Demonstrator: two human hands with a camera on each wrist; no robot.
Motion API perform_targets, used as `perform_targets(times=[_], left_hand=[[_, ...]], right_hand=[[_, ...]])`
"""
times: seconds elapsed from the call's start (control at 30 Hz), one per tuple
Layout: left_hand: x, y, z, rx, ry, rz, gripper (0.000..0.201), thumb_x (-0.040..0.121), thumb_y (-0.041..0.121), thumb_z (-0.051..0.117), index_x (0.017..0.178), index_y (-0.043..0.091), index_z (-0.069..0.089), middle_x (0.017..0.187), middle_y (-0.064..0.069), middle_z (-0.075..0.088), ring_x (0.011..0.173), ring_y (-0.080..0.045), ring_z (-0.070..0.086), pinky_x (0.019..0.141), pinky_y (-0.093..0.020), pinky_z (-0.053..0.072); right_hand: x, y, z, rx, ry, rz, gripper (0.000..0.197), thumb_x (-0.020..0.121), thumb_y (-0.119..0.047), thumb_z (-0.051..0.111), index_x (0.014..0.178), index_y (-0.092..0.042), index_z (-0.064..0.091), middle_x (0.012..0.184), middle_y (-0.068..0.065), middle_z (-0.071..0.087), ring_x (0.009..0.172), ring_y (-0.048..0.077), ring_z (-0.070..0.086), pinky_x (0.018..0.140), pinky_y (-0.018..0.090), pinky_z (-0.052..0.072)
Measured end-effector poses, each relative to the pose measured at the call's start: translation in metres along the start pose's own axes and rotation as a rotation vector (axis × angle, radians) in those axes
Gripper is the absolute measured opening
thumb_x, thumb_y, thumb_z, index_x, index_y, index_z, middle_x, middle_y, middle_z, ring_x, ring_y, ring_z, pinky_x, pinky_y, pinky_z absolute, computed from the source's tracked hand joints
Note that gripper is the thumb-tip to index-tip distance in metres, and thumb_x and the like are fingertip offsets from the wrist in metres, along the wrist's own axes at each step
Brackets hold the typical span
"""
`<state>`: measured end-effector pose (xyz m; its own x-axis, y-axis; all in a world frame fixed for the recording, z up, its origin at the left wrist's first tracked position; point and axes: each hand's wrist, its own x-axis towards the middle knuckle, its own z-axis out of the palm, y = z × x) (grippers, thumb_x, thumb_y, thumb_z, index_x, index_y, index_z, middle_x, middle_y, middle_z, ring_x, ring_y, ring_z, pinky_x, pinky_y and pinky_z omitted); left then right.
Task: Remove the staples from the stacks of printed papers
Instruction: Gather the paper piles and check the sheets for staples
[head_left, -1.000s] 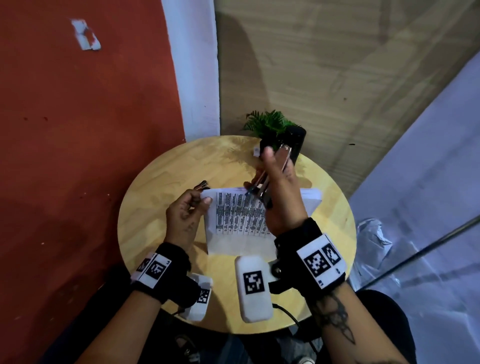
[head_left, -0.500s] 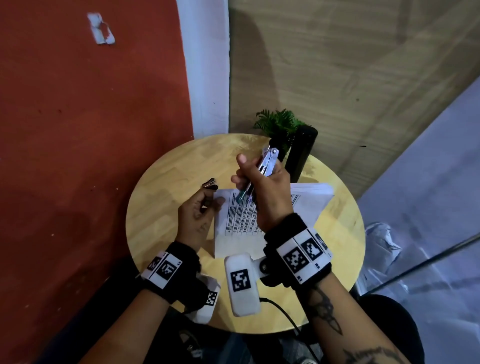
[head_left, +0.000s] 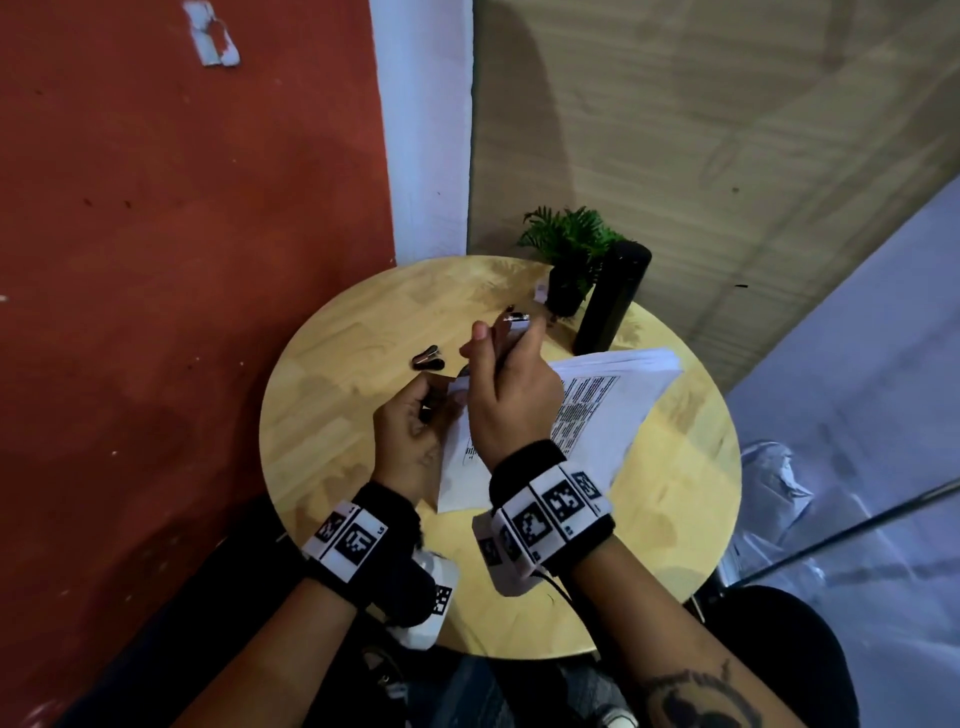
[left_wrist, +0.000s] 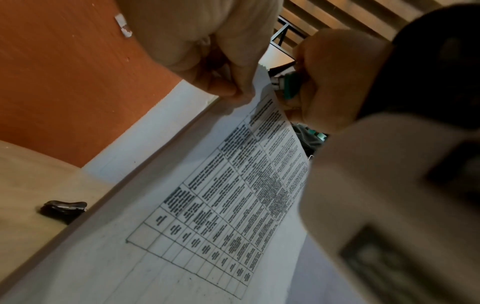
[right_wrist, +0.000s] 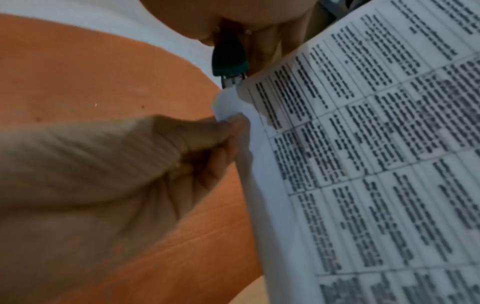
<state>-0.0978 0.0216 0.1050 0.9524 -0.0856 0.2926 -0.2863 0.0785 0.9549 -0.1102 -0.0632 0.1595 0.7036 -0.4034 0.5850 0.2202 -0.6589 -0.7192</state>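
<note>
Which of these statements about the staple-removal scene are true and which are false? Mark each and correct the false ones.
1. The left hand pinches a corner of the printed papers. True.
2. The right hand holds nothing. False: it grips a stapler at the papers' corner.
3. A small black clip lies on the round table. True.
4. The potted plant stands on the table's near edge. False: it stands at the far edge, beside a black cylinder.

Round pale-wood table (head_left: 332, 415), small green potted plant (head_left: 569, 249) at its far edge, tall black cylinder (head_left: 613, 301) just beside the plant, small black clip-like object (head_left: 428, 358) lying on the tabletop — red wall (head_left: 182, 260) behind, white strip (head_left: 426, 130) — wood-grain panel (head_left: 701, 104) to the right.
</note>
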Motion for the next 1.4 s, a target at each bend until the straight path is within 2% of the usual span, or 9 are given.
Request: perform_targets(times=[0.17,0.4,0.6,0.73,0.83,1.0,1.17,1.27,1.4], left_hand=[[-0.004,0.003,0.002,0.066,0.047,0.040,0.035,0.088,-0.009,0.055,0.075,0.024,0.058,0.069,0.022,0.065,0.067,0.008,0.056,0.065,-0.007,0.041],[-0.007,0.009,0.005,0.060,0.057,0.051,0.039,0.084,-0.016,0.053,0.071,0.020,0.055,0.063,0.020,0.063,0.060,0.007,0.051,0.059,-0.006,0.038],[-0.008,0.016,0.006,0.045,0.006,-0.012,0.039,0.085,-0.018,0.049,0.074,0.019,0.055,0.065,0.022,0.064,0.062,0.009,0.053,0.059,-0.005,0.038],[-0.008,0.028,0.004,-0.039,-0.105,-0.083,0.026,0.093,-0.006,0.047,0.091,0.017,0.060,0.075,0.019,0.068,0.069,0.009,0.058,0.063,-0.007,0.042],[-0.009,0.035,0.008,-0.113,-0.155,-0.141,0.017,0.097,0.002,0.044,0.088,0.010,0.056,0.065,0.018,0.062,0.060,0.008,0.052,0.058,-0.006,0.039],[0.001,0.030,0.014,-0.149,-0.122,-0.153,0.017,0.095,0.003,0.049,0.095,-0.014,0.052,0.083,-0.013,0.058,0.077,-0.009,0.052,0.069,-0.022,0.041],[0.009,0.039,0.025,-0.133,-0.094,-0.131,0.021,0.094,-0.001,0.049,0.074,0.005,0.050,0.061,0.006,0.052,0.053,0.005,0.044,0.052,-0.012,0.035],[0.011,0.039,0.028,-0.101,-0.088,-0.130,0.026,0.094,0.001,0.050,0.070,0.012,0.048,0.060,0.007,0.049,0.053,0.002,0.041,0.051,-0.014,0.033],[0.012,0.032,0.031,-0.045,-0.125,-0.115,0.024,0.094,0.000,0.051,0.073,0.012,0.050,0.071,-0.005,0.051,0.066,-0.010,0.044,0.060,-0.023,0.035]], right_hand=[[0.007,0.006,0.006,-0.180,0.149,-0.216,0.025,0.085,-0.043,0.041,0.085,-0.019,0.033,0.053,0.006,0.058,0.049,0.030,0.058,0.047,0.021,0.025],[0.007,0.011,0.005,-0.285,0.107,-0.385,0.026,0.081,-0.039,0.047,0.079,-0.014,0.045,0.048,0.000,0.055,0.044,0.023,0.055,0.044,0.025,0.036],[0.015,0.018,0.010,-0.329,0.049,-0.421,0.033,0.077,-0.037,0.048,0.065,-0.009,0.058,0.042,0.001,0.051,0.036,0.024,0.051,0.039,0.018,0.024],[0.018,0.021,0.010,-0.285,0.058,-0.412,0.034,0.079,-0.037,0.049,0.063,-0.008,0.057,0.041,0.002,0.051,0.035,0.025,0.050,0.037,0.018,0.026],[0.023,0.019,0.008,-0.264,0.084,-0.381,0.037,0.079,-0.040,0.049,0.062,-0.009,0.057,0.040,0.003,0.052,0.035,0.027,0.051,0.036,0.018,0.027],[0.028,0.022,0.005,-0.184,0.108,-0.345,0.040,0.082,-0.043,0.051,0.060,-0.010,0.054,0.041,0.006,0.051,0.036,0.030,0.052,0.037,0.022,0.033],[0.040,0.020,0.003,-0.089,0.135,-0.318,0.040,0.081,-0.042,0.051,0.059,-0.009,0.057,0.041,0.007,0.051,0.037,0.032,0.050,0.040,0.023,0.034],[0.043,0.021,0.002,-0.073,0.141,-0.312,0.037,0.080,-0.042,0.052,0.061,-0.011,0.059,0.042,0.006,0.053,0.038,0.031,0.051,0.042,0.020,0.032],[0.041,0.028,-0.004,-0.096,0.155,-0.286,0.037,0.080,-0.043,0.052,0.059,-0.013,0.057,0.041,0.004,0.051,0.040,0.031,0.051,0.045,0.020,0.023]])
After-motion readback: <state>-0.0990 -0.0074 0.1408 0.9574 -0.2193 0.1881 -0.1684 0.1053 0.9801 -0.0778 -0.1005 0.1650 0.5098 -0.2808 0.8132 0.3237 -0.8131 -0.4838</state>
